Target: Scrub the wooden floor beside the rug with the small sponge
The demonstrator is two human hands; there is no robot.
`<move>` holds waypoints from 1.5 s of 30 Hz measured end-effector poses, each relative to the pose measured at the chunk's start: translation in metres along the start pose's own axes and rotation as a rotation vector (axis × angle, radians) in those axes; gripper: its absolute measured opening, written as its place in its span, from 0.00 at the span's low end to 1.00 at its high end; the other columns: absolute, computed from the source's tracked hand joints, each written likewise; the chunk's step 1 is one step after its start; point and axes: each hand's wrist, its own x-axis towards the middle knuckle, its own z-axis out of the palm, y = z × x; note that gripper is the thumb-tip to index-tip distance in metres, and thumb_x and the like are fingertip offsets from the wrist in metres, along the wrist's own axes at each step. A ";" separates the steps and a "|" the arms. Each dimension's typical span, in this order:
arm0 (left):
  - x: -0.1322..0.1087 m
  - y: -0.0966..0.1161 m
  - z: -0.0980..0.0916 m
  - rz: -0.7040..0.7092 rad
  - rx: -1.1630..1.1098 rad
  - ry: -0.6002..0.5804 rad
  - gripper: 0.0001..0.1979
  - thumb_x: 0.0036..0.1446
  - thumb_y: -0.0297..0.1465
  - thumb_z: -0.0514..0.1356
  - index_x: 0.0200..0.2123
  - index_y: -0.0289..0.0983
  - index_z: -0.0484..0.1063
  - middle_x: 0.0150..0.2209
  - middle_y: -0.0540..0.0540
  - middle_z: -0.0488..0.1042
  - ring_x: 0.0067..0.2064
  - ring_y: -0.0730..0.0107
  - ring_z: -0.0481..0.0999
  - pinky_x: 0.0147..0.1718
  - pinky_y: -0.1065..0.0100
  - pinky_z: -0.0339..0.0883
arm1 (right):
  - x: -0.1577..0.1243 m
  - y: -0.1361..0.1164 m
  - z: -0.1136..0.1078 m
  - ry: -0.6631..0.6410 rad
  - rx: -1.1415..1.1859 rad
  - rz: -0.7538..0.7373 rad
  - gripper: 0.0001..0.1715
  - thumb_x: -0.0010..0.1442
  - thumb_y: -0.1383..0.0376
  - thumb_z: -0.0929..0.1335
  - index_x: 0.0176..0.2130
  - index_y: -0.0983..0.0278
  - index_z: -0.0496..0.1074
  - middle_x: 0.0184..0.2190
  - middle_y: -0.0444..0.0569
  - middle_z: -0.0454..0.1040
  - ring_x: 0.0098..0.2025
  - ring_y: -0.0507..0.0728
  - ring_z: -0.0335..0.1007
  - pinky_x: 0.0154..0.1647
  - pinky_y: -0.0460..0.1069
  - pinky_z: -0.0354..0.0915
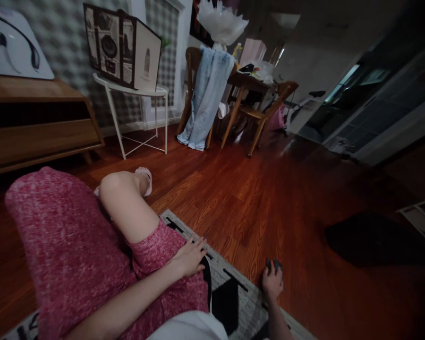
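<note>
Reddish wood-grain floor [212, 184] spreads out beyond the right hand [272, 282] and off to its right. Way past the hand on the far left there's a low wooden cabinet [42, 141], and closer in from that, a white side table [102, 81]. The gray-and-black rug [250, 304] is just left of the right hand and runs on past the forearm. Light blue jeans [208, 94] hang over a dining chair, well beyond the hand and a bit left. Heathered magenta garment [173, 283] across the lap, left of the grip. Left hand [190, 257] is lying flat on it, fingers loosely spread, nothing in it that I can see.

Now the little thing: a small dark object [278, 265] right at the right hand's fingertips, poking out past them on both sides of a finger. It's blackish-gray with a rounded, lumpy outline; too dim to say exactly what it is. The right hand's fingers are curled in close around it, so a narrow grip with the object in it. Can't tell if it's touching the floor.
</note>
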 end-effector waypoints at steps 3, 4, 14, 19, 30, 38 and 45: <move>0.000 0.001 -0.001 -0.002 -0.002 -0.020 0.27 0.63 0.44 0.59 0.59 0.35 0.69 0.67 0.31 0.59 0.68 0.48 0.58 0.67 0.45 0.42 | -0.020 0.023 -0.003 0.102 -0.004 0.132 0.35 0.66 0.56 0.52 0.67 0.61 0.60 0.66 0.66 0.58 0.69 0.69 0.52 0.60 0.69 0.58; -0.001 0.001 -0.001 0.002 -0.003 -0.019 0.27 0.63 0.44 0.59 0.60 0.35 0.69 0.67 0.31 0.59 0.68 0.48 0.59 0.67 0.45 0.42 | -0.027 0.020 -0.003 0.123 -0.006 0.162 0.35 0.66 0.56 0.52 0.67 0.62 0.60 0.66 0.67 0.58 0.69 0.70 0.51 0.60 0.70 0.57; -0.005 0.003 -0.008 0.009 0.019 -0.031 0.25 0.64 0.45 0.57 0.60 0.39 0.69 0.68 0.35 0.60 0.69 0.51 0.57 0.66 0.48 0.45 | -0.068 -0.140 0.027 0.087 0.086 -0.081 0.33 0.67 0.57 0.52 0.65 0.62 0.63 0.66 0.66 0.60 0.70 0.69 0.49 0.61 0.71 0.53; -0.003 0.007 -0.015 -0.025 0.062 -0.077 0.26 0.64 0.45 0.58 0.61 0.39 0.68 0.67 0.36 0.61 0.68 0.52 0.58 0.66 0.48 0.47 | -0.095 -0.235 0.048 -0.069 0.126 -0.330 0.32 0.68 0.56 0.52 0.60 0.65 0.70 0.67 0.63 0.59 0.70 0.67 0.48 0.65 0.68 0.49; -0.002 0.004 -0.010 -0.035 0.032 -0.070 0.27 0.63 0.46 0.58 0.60 0.39 0.69 0.66 0.36 0.62 0.67 0.49 0.61 0.65 0.47 0.49 | -0.001 -0.210 0.030 -0.217 0.060 -0.635 0.30 0.69 0.59 0.54 0.65 0.58 0.65 0.69 0.53 0.59 0.70 0.58 0.51 0.67 0.56 0.52; 0.002 0.009 -0.013 -0.070 -0.013 -0.106 0.26 0.62 0.43 0.61 0.59 0.36 0.71 0.65 0.33 0.63 0.66 0.48 0.62 0.65 0.47 0.51 | 0.044 -0.028 0.012 -0.075 -0.043 0.011 0.36 0.67 0.56 0.50 0.68 0.64 0.58 0.68 0.64 0.56 0.70 0.66 0.51 0.62 0.63 0.57; 0.002 0.008 -0.010 -0.047 -0.019 -0.104 0.25 0.62 0.43 0.62 0.58 0.37 0.71 0.65 0.34 0.65 0.66 0.49 0.62 0.65 0.48 0.48 | -0.020 -0.023 0.017 0.076 -0.028 0.133 0.37 0.67 0.55 0.51 0.69 0.63 0.56 0.67 0.70 0.57 0.69 0.72 0.50 0.57 0.71 0.58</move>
